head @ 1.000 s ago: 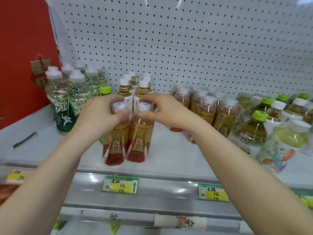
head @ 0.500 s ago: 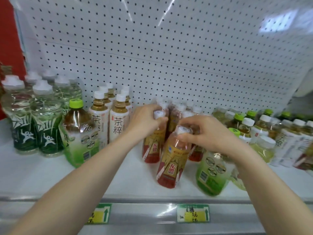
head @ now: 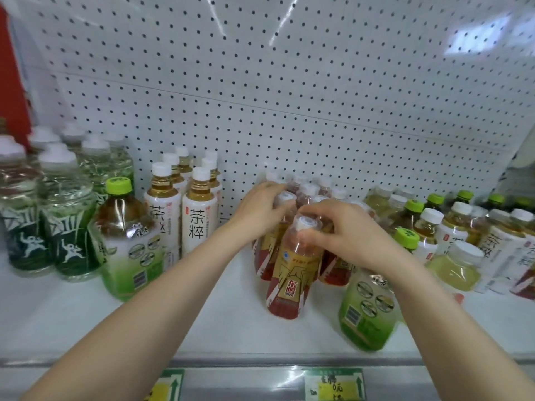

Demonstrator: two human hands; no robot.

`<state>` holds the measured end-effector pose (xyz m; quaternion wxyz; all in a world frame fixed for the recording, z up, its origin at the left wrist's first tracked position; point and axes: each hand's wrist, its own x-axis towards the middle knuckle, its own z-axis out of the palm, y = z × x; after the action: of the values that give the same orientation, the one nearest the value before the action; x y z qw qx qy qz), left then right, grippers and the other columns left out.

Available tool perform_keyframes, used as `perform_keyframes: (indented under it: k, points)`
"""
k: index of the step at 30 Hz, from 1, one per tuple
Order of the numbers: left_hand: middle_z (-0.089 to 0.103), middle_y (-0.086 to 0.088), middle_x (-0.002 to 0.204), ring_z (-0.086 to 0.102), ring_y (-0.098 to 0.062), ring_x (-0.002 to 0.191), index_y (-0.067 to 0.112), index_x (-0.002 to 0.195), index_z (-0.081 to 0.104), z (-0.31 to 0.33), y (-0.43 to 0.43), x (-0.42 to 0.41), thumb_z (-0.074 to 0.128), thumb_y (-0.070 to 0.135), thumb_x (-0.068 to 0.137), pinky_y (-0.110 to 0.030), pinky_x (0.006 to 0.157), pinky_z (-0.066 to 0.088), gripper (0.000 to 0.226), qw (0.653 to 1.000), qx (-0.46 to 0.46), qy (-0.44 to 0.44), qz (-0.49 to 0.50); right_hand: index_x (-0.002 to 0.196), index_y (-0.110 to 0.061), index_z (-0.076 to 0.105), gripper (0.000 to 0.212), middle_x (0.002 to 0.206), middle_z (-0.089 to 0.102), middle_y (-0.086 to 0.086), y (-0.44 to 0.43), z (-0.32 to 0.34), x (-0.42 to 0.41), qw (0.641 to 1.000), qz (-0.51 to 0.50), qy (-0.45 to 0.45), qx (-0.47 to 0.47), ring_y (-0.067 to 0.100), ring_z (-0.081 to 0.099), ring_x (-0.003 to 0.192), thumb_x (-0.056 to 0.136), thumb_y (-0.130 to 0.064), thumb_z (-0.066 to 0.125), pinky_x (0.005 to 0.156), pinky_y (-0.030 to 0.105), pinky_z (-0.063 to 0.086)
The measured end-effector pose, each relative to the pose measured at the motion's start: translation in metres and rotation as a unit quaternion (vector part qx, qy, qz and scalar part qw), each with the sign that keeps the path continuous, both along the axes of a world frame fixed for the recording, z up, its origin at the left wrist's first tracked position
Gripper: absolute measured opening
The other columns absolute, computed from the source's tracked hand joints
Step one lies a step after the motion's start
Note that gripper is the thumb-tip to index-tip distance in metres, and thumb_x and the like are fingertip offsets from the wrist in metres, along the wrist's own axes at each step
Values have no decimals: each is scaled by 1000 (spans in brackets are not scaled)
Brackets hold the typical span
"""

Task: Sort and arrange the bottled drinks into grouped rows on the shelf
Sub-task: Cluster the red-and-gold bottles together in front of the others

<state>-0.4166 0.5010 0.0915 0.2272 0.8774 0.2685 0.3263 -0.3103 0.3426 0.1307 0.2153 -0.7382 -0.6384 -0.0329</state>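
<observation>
My right hand (head: 341, 227) grips the neck of a red-and-gold bottle (head: 291, 282) that stands at the front of the white shelf (head: 225, 325). My left hand (head: 257, 206) grips the cap end of a second red-and-gold bottle (head: 265, 247) just behind and to the left. Behind both hands stands a cluster of the same bottles (head: 312, 189), partly hidden. A row of white-label tea bottles (head: 199, 215) stands to the left.
Clear green-label water bottles (head: 66, 227) fill the far left, with a green-cap tea bottle (head: 124, 244) beside them. Another green-cap tea bottle (head: 367, 311) stands under my right forearm. Mixed bottles (head: 460, 235) crowd the right. A pegboard (head: 289, 96) backs the shelf.
Both hands carried the two red-and-gold bottles rightwards from beside the white-label teas to the matching cluster. The view swung right with them. Both grips held.
</observation>
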Motion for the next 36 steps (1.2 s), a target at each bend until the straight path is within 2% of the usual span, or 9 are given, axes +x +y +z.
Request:
perform_keyframes:
  k: [5,9,13,16,20,23,27,32,36]
  points:
    - [61,1,129,55,-14,117,22,130,62,-6,-6,-25,57,22,96,-33,101,42,35,995,19,-87,-53,140,-27,54,53,141,57,-3,20,2,3,1000,-5,-5,-20,15,55,121,91,-41,66,91,24,40]
    - [57,5,139,46,-9,130,18,128,65,-13,-12,-36,58,20,96,-20,104,29,33,995,29,-66,-72,141,-31,52,55,141,56,-6,20,2,2,1000,-10,-3,-28,9,53,112,89,-43,66,87,23,38]
    - [46,5,150,38,-11,140,17,137,58,-10,-21,-44,57,18,97,-31,116,28,39,997,31,-34,-68,142,-28,53,53,143,55,-6,17,-1,2,1000,-8,0,-20,3,49,109,91,-40,65,90,23,40]
    - [52,3,145,42,-15,137,17,135,59,-9,-30,-67,60,16,96,-30,114,30,40,989,132,-61,-24,143,-32,50,56,142,55,-7,12,-7,3,999,-20,25,-19,10,57,112,91,-46,64,93,30,48]
    - [54,-5,137,41,-25,135,15,131,59,-23,-22,-136,61,17,93,-33,115,27,38,930,264,-205,150,141,-30,52,52,133,61,-4,4,-30,-7,995,-56,1,85,15,60,110,93,-46,62,92,35,51]
    - [41,-8,148,34,-28,139,18,144,41,-42,-3,-187,61,30,92,-41,114,28,56,927,159,-191,279,138,-22,56,44,133,58,1,5,-53,-20,978,-89,-23,188,20,56,118,96,-35,63,96,35,44]
    - [36,-7,154,38,-26,138,20,152,25,-53,15,-210,65,46,87,-48,110,35,81,957,-57,-122,258,136,-14,57,39,131,56,9,12,-78,-38,953,-132,15,274,24,53,117,99,-26,55,92,29,35]
    - [42,-7,141,45,-26,126,25,148,38,-43,27,-234,61,48,73,-47,103,42,82,972,-100,-81,198,140,-16,52,40,133,54,11,18,-87,-47,943,-143,56,294,26,53,117,101,-24,50,94,32,33]
    - [39,3,126,42,-22,123,34,144,43,-54,19,-252,63,75,60,-42,107,39,96,973,-77,-89,200,141,-18,50,39,133,53,10,18,-91,-50,940,-151,53,302,26,52,117,103,-26,48,93,31,32]
